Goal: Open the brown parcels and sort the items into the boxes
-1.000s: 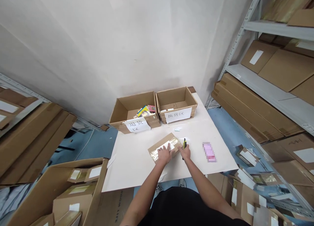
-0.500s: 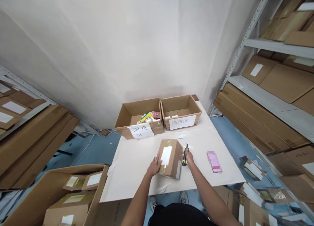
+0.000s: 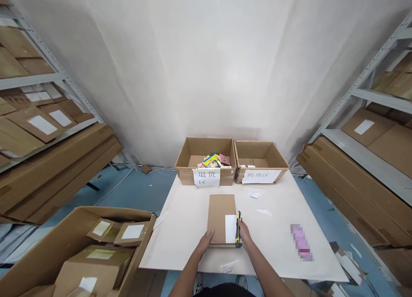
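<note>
The cardboard parcel lies flat in the middle of the near half of the white desk, long side running away from the person, with a white label at its near right corner. The left hand rests against the near left corner, fingers apart and not closed round anything, and seems to be bracing it. The right hand is wrapped round a yellow-and-black utility knife, which lies along the parcel's right edge just beside the label. Whether the blade is out cannot be told.

By the look of it, the parcel has been squared up and steadied, and the knife is brought to its side but not yet cutting. A cut from here would call for the left hand to press firmly, clear of the blade's line, and for a shallow blade so that whatever is inside stays unmarked.

At the far edge of the desk stand two open cartons side by side, each with a paper sign: the left carton holds colourful packets, while the right carton looks nearly bare. A pink item, blurred out, lies well to the right of the parcel.
</note>
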Tool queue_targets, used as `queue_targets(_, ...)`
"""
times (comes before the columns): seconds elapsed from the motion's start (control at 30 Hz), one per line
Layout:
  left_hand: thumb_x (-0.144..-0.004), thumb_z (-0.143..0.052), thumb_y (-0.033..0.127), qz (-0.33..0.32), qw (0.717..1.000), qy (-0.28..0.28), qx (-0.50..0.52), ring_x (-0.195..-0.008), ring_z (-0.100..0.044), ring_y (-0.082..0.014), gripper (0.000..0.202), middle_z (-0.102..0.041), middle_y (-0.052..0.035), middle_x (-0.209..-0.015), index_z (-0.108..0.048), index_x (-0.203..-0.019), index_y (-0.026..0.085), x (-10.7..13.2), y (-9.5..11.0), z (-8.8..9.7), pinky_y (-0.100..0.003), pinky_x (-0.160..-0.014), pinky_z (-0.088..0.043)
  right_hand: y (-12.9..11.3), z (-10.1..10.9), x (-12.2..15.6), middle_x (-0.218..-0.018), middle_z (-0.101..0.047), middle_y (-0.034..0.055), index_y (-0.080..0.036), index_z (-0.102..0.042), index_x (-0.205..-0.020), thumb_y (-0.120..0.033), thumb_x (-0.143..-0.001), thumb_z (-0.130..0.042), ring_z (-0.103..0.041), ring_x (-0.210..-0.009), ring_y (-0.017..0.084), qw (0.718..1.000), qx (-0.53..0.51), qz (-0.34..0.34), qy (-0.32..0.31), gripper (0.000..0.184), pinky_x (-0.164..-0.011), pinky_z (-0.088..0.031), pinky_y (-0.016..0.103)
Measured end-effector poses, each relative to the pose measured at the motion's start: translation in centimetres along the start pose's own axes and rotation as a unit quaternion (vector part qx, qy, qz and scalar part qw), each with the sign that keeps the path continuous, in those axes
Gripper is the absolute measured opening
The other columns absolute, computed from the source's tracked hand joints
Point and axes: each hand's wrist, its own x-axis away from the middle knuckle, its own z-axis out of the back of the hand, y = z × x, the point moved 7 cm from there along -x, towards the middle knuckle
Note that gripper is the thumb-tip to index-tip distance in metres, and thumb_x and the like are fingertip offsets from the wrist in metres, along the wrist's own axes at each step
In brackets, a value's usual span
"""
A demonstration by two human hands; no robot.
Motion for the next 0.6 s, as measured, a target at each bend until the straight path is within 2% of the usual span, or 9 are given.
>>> queue_targets(0.07,-0.082,-0.045,0.088,0.016,0.999,-0.024,0.043,-0.143,-0.054,-0.0294,0.085,-0.057,-0.0082,-0.155,-0.059,-0.146,0.033,0.3,-0.9,1.3,-0.042,-0.109,-0.051,-1.5,-0.9,0.9,-0.085,-0.075,0.0069,-0.023,-0.061,-0.086,-0.085,-0.068,-0.069,-0.075,-0.089,0.026,0.999,-0.046,0.001,0.005,0.065,-0.069,-0.057,0.03)
queue_targets(0.13,-0.085,-0.043,0.084,0.055,0.998,-0.014,0.035,-0.138,-0.058,-0.0297,0.079,-0.06,-0.008,-0.152,-0.058,-0.145,0.035,0.5,-1.5,3.7,-0.042,-0.103,-0.054,-2.9,-2.4,2.0,-0.093,-0.078,0.009,-0.023,-0.063,-0.095,-0.078,-0.072,-0.073,-0.076,-0.098,0.028,0.995,-0.1,-0.013,-0.024,0.06,-0.074,-0.059,0.033)
queue_targets(0.2,-0.092,-0.042,0.075,0.079,0.992,0.069,-0.064,-0.129,-0.066,-0.0303,0.071,-0.068,-0.0097,-0.143,-0.06,-0.142,0.029,0.4,-1.5,7.5,-0.042,-0.1,-0.056,-4.3,-4.4,3.3,-0.104,-0.079,0.0114,-0.024,-0.065,-0.105,-0.07,-0.075,-0.076,-0.073,-0.111,0.029,0.99,-0.125,-0.025,-0.061,0.056,-0.082,-0.06,0.036)
queue_targets(0.27,-0.098,-0.042,0.061,0.081,0.969,0.171,-0.162,-0.13,-0.066,-0.029,0.064,-0.069,-0.0135,-0.141,-0.059,-0.144,0.02,0.5,-1.0,11.4,-0.038,-0.104,-0.054,-5.5,-6.8,4.6,-0.114,-0.078,0.0136,-0.024,-0.065,-0.113,-0.067,-0.078,-0.077,-0.069,-0.122,0.03,0.99,-0.113,-0.024,-0.086,0.057,-0.088,-0.06,0.038)
queue_targets(0.33,-0.103,-0.037,0.05,0.075,0.96,0.207,-0.173,-0.137,-0.06,-0.0248,0.062,-0.061,-0.0146,-0.15,-0.047,-0.154,0.016,0.4,-0.6,14.1,-0.033,-0.11,-0.049,-6.5,-9.0,5.7,-0.121,-0.076,0.0153,-0.023,-0.064,-0.118,-0.069,-0.081,-0.072,-0.066,-0.128,0.03,0.992,-0.081,-0.009,-0.097,0.059,-0.091,-0.059,0.039)
queue_targets(0.4,-0.106,-0.03,0.043,0.03,0.964,0.215,-0.153,-0.141,-0.056,-0.0199,0.06,-0.052,-0.0092,-0.16,-0.035,-0.162,0.021,0.5,0.4,16.1,-0.029,-0.113,-0.046,-7.2,-10.7,6.5,-0.122,-0.076,0.016,-0.023,-0.063,-0.119,-0.073,-0.085,-0.065,-0.067,-0.126,0.03,0.995,-0.041,0.011,-0.095,0.06,-0.089,-0.06,0.038)
queue_targets(0.47,-0.105,-0.032,0.042,-0.071,0.964,0.211,-0.145,-0.14,-0.056,-0.0196,0.06,-0.044,-0.0057,-0.165,-0.032,-0.163,0.025,0.7,2.9,17.8,-0.03,-0.114,-0.046,-7.7,-11.7,6.8,-0.116,-0.077,0.0153,-0.023,-0.062,-0.114,-0.076,-0.086,-0.061,-0.073,-0.116,0.03,0.997,-0.004,0.025,-0.079,0.06,-0.081,-0.061,0.035)
queue_targets(0.53,-0.102,-0.042,0.043,-0.165,0.949,0.188,-0.193,-0.145,-0.05,-0.0203,0.066,-0.036,-0.0046,-0.17,-0.03,-0.164,0.026,0.9,6.2,18.8,-0.031,-0.116,-0.044,-7.8,-12.0,6.9,-0.106,-0.079,0.0129,-0.023,-0.059,-0.106,-0.077,-0.086,-0.059,-0.078,-0.097,0.027,0.998,0.022,0.026,-0.048,0.057,-0.067,-0.06,0.03)
queue_targets(0.6,-0.091,-0.062,0.047,-0.228,0.921,0.137,-0.286,-0.155,-0.035,-0.0233,0.085,-0.025,-0.005,-0.174,-0.028,-0.165,0.026,0.7,9.5,19.0,-0.033,-0.123,-0.036,-7.4,-12.3,6.8,-0.093,-0.078,0.0092,-0.024,-0.054,-0.097,-0.077,-0.087,-0.056,-0.078,-0.074,0.024,0.998,0.048,0.015,-0.021,0.054,-0.055,-0.055,0.026)
